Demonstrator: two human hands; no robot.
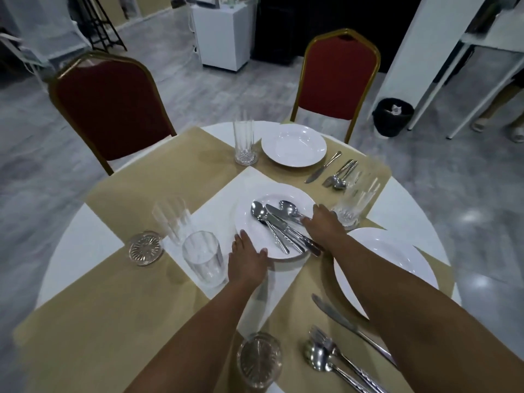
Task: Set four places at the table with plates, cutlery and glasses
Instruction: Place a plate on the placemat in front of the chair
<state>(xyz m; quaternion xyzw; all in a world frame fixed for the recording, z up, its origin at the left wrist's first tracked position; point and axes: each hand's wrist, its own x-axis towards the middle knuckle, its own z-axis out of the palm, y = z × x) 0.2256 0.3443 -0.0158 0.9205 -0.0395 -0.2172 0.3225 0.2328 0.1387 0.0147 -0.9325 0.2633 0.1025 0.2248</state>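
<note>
A white plate [283,198] sits at the table's middle, and on it lies a pile of cutlery [279,225]: spoons, a knife and forks. My left hand [246,256] grips this plate's near-left rim, thumb on top. My right hand [323,222] reaches in from the right, its fingers closed on the cutlery handles by a spoon. At the far place there are a plate [293,148], a glass [243,143], a knife [323,167] and a fork with a spoon [340,174]. My right arm partly hides a third plate [397,259].
Two upright glasses [204,259] [173,219] and one lying glass [146,248] stand left of the centre plate, and another glass [354,202] stands to its right. Near me are a knife [340,319], a fork with a spoon [326,353] and a glass [259,358]. Two red chairs [113,109] [338,78] stand behind the table.
</note>
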